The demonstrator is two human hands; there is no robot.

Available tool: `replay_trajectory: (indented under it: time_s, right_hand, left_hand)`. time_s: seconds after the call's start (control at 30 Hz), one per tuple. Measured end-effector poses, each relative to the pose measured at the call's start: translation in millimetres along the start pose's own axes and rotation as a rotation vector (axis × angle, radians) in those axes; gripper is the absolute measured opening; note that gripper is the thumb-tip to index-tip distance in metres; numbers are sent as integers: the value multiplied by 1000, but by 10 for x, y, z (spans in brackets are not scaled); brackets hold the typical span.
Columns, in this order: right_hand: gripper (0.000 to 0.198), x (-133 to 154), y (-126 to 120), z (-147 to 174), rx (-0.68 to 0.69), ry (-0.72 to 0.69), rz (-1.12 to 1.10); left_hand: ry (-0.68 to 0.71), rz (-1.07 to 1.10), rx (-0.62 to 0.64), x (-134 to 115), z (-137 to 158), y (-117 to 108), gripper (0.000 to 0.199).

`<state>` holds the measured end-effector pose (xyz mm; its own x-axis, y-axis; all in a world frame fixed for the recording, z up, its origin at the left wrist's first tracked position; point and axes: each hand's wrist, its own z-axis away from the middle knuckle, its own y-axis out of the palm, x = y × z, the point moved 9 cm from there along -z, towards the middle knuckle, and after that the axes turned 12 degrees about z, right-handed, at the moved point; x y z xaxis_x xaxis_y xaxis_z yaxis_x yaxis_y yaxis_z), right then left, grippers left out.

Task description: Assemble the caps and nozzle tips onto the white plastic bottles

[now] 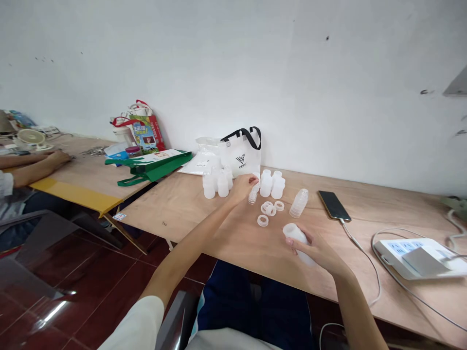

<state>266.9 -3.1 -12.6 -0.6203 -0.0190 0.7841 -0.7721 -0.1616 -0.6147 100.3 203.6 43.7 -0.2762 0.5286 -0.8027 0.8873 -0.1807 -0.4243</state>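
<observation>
My right hand [317,248] is wrapped round a white translucent plastic bottle [291,230], which is tilted with its open mouth facing up. Farther back, my left hand [245,186] has its fingers pinched at the top of a small stack of clear plastic caps [252,196]. Whatever lies between those fingertips is too small to make out. Several white bottles [266,183] stand just right of that hand, and another group of bottles [218,183] is to its left. Several clear plastic rings [263,220] lie between my hands. A taller stack of clear caps [299,203] leans behind the right hand.
A white tote bag [241,158] with black handles stands against the wall. To the right are a charging phone [334,205], its cable and a white power strip [419,257]. A green bag [156,167] lies at left, near a co-worker's hands [54,160] on the neighbouring table.
</observation>
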Motion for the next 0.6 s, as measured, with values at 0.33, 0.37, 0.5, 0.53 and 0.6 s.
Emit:
replay_trajectory:
  time_s: [0.33,0.37,0.5,0.53,0.6]
  right_hand:
    - [38,-130,-34,-5,-9,62,19]
    - [38,-128,-30,-9,-8,59,21]
    - [38,-119,-25,-15,-4,54,19]
    - [38,-123,-27,-15,-3,58,17]
    - [38,-133,-32,-14,-2,63,11]
  left_hand:
    - [20,-53,-16,70,74,-11,24]
    - [12,-55,-9,77,77,3,24]
    - [-16,-64,20,147,120,72,21]
    - [-18,-66,25,171,135,88,20]
    - [-22,-75,33,230,162,115,19]
